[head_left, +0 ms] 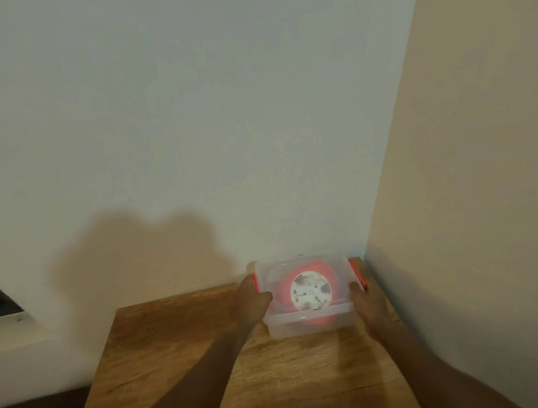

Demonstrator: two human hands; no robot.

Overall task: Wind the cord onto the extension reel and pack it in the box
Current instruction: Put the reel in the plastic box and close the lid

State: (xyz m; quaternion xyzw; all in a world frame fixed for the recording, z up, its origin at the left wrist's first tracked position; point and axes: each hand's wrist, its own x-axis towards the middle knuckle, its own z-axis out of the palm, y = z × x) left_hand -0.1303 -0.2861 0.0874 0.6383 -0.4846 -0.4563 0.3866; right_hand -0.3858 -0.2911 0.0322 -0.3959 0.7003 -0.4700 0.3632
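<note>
This looks like a room in a home, in a corner where a plain white painted wall meets a cream side wall. A wood-grain brown tabletop is pushed against the white wall, and a white window ledge shows at the left edge.
</note>
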